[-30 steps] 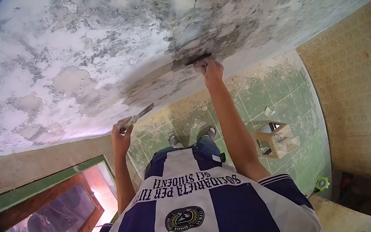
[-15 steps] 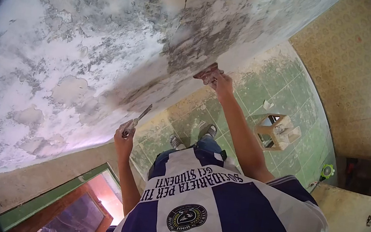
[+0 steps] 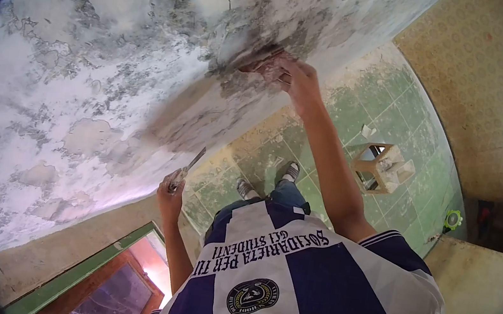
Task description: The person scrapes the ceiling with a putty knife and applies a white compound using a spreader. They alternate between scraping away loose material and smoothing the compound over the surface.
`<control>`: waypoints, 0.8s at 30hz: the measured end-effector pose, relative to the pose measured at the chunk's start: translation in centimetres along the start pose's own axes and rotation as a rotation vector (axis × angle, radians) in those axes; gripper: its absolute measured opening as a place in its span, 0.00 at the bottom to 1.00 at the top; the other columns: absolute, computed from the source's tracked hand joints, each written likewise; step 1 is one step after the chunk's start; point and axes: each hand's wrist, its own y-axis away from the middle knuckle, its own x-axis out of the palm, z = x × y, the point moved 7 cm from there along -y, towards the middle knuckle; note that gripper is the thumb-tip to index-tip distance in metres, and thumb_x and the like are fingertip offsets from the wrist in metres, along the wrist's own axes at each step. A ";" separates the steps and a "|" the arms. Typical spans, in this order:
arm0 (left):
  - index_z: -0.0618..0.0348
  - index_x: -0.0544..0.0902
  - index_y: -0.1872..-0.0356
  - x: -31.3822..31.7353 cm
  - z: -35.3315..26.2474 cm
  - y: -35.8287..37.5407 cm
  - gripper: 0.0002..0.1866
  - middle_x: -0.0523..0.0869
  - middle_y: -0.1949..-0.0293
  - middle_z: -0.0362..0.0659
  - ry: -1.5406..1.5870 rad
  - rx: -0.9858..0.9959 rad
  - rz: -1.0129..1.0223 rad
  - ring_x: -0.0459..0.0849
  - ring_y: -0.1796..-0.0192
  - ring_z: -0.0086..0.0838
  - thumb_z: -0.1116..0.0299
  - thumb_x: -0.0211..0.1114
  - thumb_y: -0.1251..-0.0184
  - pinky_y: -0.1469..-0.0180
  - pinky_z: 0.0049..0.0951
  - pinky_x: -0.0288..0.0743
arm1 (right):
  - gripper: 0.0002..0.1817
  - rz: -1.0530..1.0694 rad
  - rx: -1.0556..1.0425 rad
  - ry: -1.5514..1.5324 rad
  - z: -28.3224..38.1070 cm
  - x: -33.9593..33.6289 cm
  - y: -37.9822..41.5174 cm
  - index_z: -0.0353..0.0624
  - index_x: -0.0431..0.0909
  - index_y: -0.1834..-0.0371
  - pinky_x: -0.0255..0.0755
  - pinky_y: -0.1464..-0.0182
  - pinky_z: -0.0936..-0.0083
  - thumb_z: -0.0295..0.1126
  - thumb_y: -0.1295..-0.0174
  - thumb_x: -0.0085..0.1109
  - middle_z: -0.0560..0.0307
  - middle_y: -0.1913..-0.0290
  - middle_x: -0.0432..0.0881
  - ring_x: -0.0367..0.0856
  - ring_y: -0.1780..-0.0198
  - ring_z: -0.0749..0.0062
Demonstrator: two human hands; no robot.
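My right hand (image 3: 303, 87) is closed around a flat reddish putty spreader (image 3: 263, 65). Its blade lies against a dark, stained patch of the wall (image 3: 103, 65), whose white coating is uneven and peeling. Lower and to the left, my left hand (image 3: 170, 192) grips a putty knife (image 3: 195, 161) by its smeared handle. The thin blade points up and to the right, close to the wall; whether it touches cannot be told.
A stool-like stand (image 3: 380, 168) with whitish material on top is on the green tiled floor (image 3: 361, 105), right of my feet. A green round object (image 3: 453, 219) is farther right. A wood-framed door or window (image 3: 116, 295) is at lower left.
My right hand has moved up and left along the wall, carrying the spreader onto the dark patch. My left hand stays nearly in place with the putty knife. The view has shifted slightly.
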 end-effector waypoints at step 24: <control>0.58 0.85 0.44 -0.4 -0.6 -0.1 0.19 0.88 0.52 0.47 -0.038 0.004 0.016 0.85 0.52 0.34 0.76 0.70 0.38 0.49 0.30 0.77 | 0.11 0.079 -0.003 -0.114 -2.3 -0.1 5.4 0.41 0.77 0.46 0.81 0.53 0.76 0.30 0.27 0.55 0.60 0.53 0.84 0.85 0.56 0.74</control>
